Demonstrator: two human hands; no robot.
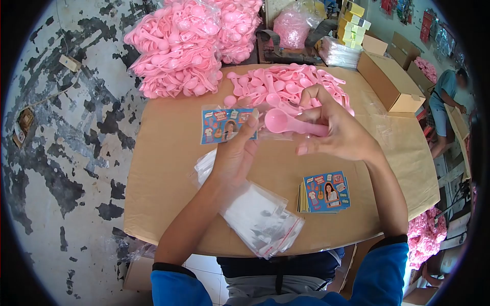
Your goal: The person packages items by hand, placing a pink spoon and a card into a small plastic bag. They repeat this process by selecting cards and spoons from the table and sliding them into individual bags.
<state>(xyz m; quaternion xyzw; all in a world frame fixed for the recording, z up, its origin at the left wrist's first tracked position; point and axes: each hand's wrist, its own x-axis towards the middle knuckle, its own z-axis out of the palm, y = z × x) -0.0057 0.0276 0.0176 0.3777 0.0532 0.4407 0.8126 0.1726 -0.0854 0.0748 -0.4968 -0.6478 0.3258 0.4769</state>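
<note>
My left hand (237, 148) pinches a blue printed card (214, 126) that seems to be in a clear plastic bag, its opening toward the right. In my right hand (337, 125), a pink spoon (279, 121) lies between thumb and fingers, its bowl pointing left at the bag. Whether the bowl is inside the bag is unclear. Loose pink spoons (265, 84) are heaped just beyond both hands. Below my left forearm lies a pile of clear bags (260, 217). A stack of the blue cards (326, 193) sits on the brown tabletop (168, 168), nearer my right forearm.
Large bags of pink spoons (176, 51) stand at the back left. A cardboard box (390, 81) is at the back right, near yellow boxes (352, 25) and stacked clear packs (339, 52). Another person (446, 97) sits at the far right. More pink items (426, 234) lie lower right.
</note>
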